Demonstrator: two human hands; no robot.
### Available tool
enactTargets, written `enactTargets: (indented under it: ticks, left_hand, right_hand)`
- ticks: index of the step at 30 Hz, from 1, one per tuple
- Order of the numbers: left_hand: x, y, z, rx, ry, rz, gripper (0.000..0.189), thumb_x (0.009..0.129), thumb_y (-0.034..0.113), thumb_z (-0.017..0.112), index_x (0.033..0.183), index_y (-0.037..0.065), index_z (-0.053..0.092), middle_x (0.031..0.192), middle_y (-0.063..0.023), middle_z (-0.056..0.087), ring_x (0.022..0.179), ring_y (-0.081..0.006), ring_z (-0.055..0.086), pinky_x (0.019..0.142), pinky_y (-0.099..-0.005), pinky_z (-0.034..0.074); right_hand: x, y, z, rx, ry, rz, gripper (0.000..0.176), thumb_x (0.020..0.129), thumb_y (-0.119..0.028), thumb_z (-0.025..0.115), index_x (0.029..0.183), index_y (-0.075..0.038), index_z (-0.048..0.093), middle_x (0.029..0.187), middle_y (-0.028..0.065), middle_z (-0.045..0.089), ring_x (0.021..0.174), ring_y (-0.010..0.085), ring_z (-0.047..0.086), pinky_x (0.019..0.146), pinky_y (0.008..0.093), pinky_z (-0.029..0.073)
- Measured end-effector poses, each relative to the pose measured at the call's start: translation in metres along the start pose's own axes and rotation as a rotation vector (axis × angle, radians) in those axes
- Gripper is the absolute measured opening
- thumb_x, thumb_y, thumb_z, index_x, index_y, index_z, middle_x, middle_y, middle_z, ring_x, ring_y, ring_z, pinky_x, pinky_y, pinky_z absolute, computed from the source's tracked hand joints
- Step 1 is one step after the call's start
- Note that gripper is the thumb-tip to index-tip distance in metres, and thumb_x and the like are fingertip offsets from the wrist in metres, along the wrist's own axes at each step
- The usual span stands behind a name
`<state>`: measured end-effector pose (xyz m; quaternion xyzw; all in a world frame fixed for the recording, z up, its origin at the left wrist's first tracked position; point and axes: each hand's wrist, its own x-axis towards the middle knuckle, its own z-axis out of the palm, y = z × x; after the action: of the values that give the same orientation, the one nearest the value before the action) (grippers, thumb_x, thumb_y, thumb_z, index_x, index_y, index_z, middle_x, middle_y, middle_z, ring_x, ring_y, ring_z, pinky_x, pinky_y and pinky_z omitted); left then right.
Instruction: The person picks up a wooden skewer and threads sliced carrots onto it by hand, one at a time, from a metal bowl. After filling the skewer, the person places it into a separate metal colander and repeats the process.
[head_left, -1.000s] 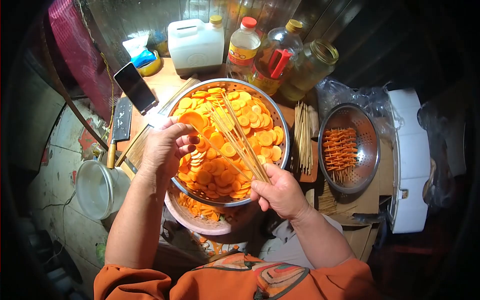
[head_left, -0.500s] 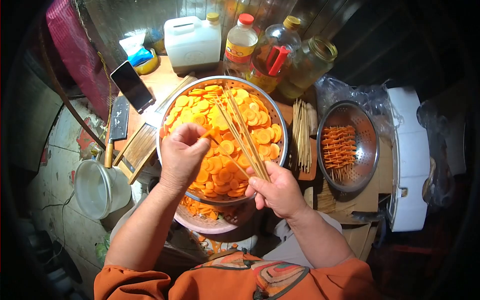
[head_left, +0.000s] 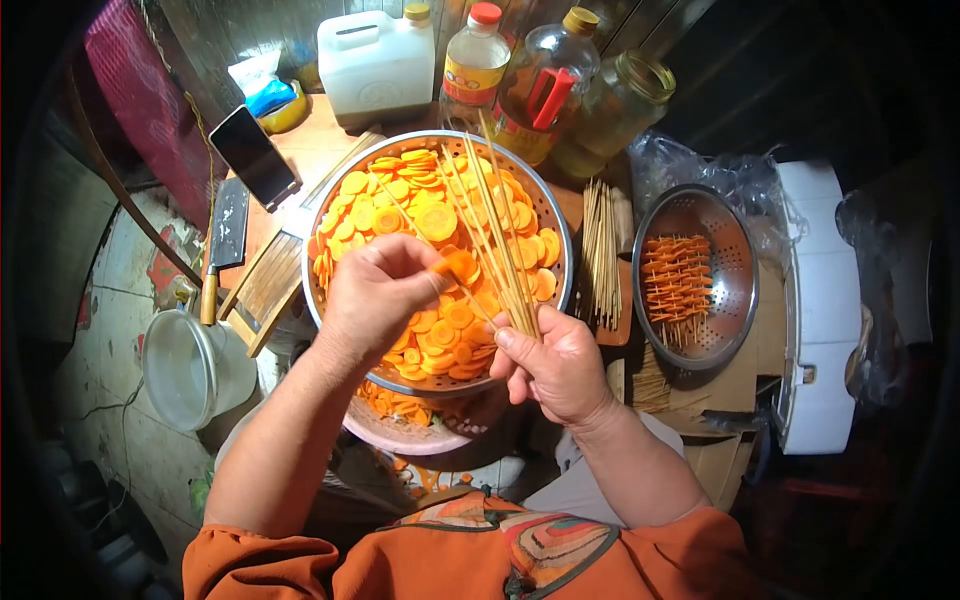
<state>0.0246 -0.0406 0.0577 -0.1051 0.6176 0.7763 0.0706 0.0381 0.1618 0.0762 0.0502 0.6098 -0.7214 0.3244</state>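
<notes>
Change, left hand: the left hand (head_left: 375, 295) has moved from the middle of the heap in the big colander (head_left: 549, 206) towards its right half, and its pinch now meets the sticks.
Change, sticks: the skewer bundle (head_left: 492, 215) has swung more upright; its tips now pass over the big colander's far rim, where half a second ago they stopped inside it.
Left hand grip: fingers curled, thumb and fingertips closed on one carrot slice (head_left: 455, 266), over the centre of the big colander.
Right hand grip: the right hand (head_left: 555, 365) is closed around the lower end of the skewer bundle, at the big colander's near rim.
Slice and stick: the slice sits against a stick that splays left out of the bundle; whether it is pierced cannot be told.
Count, hands: two, both the person's own.
Count, colanders: two, the big one and a small colander (head_left: 744, 262) to its right holding threaded carrot skewers (head_left: 678, 280).
Count, containers: four behind the big colander: white jug (head_left: 375, 60), red-capped bottle (head_left: 471, 68), bottle with red handle (head_left: 540, 98), glass jar (head_left: 618, 112).
Count, others: one phone (head_left: 252, 155) and one cleaver (head_left: 226, 232) to the left; one loose skewer pile (head_left: 600, 250) to the right.
Count, sticks in bundle: too many to count.
Long axis: the bundle runs from near rim to far rim, tips pointing away from the person towards the bottles, leaning slightly left.
</notes>
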Motion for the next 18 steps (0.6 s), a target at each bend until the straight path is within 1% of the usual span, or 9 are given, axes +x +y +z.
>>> enactTargets:
  ticks: [3, 7, 8, 9, 11, 12, 14, 17, 18]
  left_hand:
    - [-0.012, 0.001, 0.015, 0.050, -0.139, -0.073, 0.012, 0.077, 0.000, 0.069, 0.085, 0.001, 0.060, 0.075, 0.0011, 0.061, 0.069, -0.0064, 0.058, 0.062, -0.0195, 0.047]
    - [-0.011, 0.008, 0.008, -0.072, -0.271, -0.114, 0.015, 0.076, -0.003, 0.067, 0.090, 0.001, 0.061, 0.082, -0.0001, 0.062, 0.073, -0.0060, 0.058, 0.066, -0.0200, 0.048]
    - [-0.007, 0.009, 0.000, -0.010, -0.264, -0.109, 0.024, 0.072, -0.009, 0.063, 0.094, 0.000, 0.060, 0.087, -0.0036, 0.063, 0.076, -0.0098, 0.061, 0.071, -0.0221, 0.050]
    - [-0.002, 0.010, -0.007, 0.020, -0.221, -0.074, 0.025, 0.072, -0.010, 0.059, 0.096, 0.000, 0.060, 0.090, -0.0045, 0.063, 0.076, -0.0104, 0.061, 0.072, -0.0230, 0.050]
    - [0.020, -0.005, -0.027, 0.145, 0.081, 0.008, 0.024, 0.076, -0.008, 0.056, 0.098, -0.001, 0.060, 0.093, -0.0058, 0.063, 0.079, -0.0129, 0.062, 0.076, -0.0248, 0.050]
    - [0.029, -0.015, -0.028, 0.145, 0.081, 0.011, 0.024, 0.076, -0.008, 0.056, 0.098, -0.001, 0.060, 0.093, -0.0058, 0.063, 0.079, -0.0129, 0.062, 0.076, -0.0248, 0.050]
    - [0.041, -0.024, -0.027, 0.520, 0.292, 0.361, 0.023, 0.079, -0.004, 0.057, 0.102, -0.001, 0.060, 0.094, -0.0063, 0.064, 0.083, -0.0144, 0.061, 0.078, -0.0262, 0.049]
    - [0.054, -0.040, -0.018, 0.867, 0.333, 0.507, 0.030, 0.082, 0.003, 0.061, 0.112, 0.006, 0.058, 0.096, -0.0099, 0.062, 0.090, -0.0197, 0.060, 0.081, -0.0294, 0.048]
    - [0.058, -0.045, -0.015, 0.993, 0.366, 0.566, 0.032, 0.080, 0.007, 0.064, 0.112, 0.008, 0.058, 0.097, -0.0132, 0.060, 0.092, -0.0273, 0.058, 0.082, -0.0349, 0.047]
  right_hand:
    - [0.002, 0.000, 0.001, 0.023, 0.037, -0.070, 0.016, 0.091, -0.012, 0.055, 0.098, 0.002, 0.056, 0.067, 0.0063, 0.059, 0.042, 0.0061, 0.048, 0.040, 0.0160, 0.038]
    - [0.002, -0.002, 0.002, -0.009, 0.076, -0.082, 0.014, 0.090, -0.012, 0.055, 0.094, 0.001, 0.056, 0.066, 0.0056, 0.059, 0.042, 0.0057, 0.047, 0.040, 0.0159, 0.038]
    - [0.002, -0.003, 0.001, -0.013, 0.093, -0.078, 0.014, 0.090, -0.013, 0.055, 0.094, 0.001, 0.056, 0.066, 0.0054, 0.059, 0.042, 0.0056, 0.047, 0.040, 0.0158, 0.038]
    - [0.001, -0.004, 0.000, -0.013, 0.093, -0.078, 0.014, 0.090, -0.013, 0.055, 0.094, 0.001, 0.056, 0.066, 0.0054, 0.059, 0.042, 0.0056, 0.047, 0.040, 0.0158, 0.038]
    - [0.000, -0.008, -0.003, 0.064, 0.160, -0.110, 0.014, 0.090, -0.014, 0.055, 0.092, 0.000, 0.056, 0.066, 0.0051, 0.058, 0.042, 0.0058, 0.046, 0.040, 0.0158, 0.038]
    - [0.000, -0.008, -0.003, 0.082, 0.165, -0.119, 0.014, 0.090, -0.015, 0.055, 0.093, -0.001, 0.056, 0.066, 0.0049, 0.058, 0.042, 0.0061, 0.046, 0.040, 0.0160, 0.038]
    - [0.000, -0.009, -0.003, 0.073, 0.174, -0.130, 0.015, 0.090, -0.015, 0.055, 0.094, -0.001, 0.056, 0.066, 0.0047, 0.057, 0.042, 0.0060, 0.046, 0.040, 0.0160, 0.038]
    - [0.000, -0.008, -0.003, 0.063, 0.180, -0.138, 0.015, 0.090, -0.015, 0.055, 0.094, -0.001, 0.056, 0.066, 0.0043, 0.057, 0.042, 0.0059, 0.046, 0.040, 0.0158, 0.037]
    - [0.000, -0.008, -0.004, 0.064, 0.178, -0.137, 0.015, 0.090, -0.015, 0.055, 0.094, -0.001, 0.056, 0.066, 0.0041, 0.057, 0.043, 0.0058, 0.046, 0.040, 0.0157, 0.037]
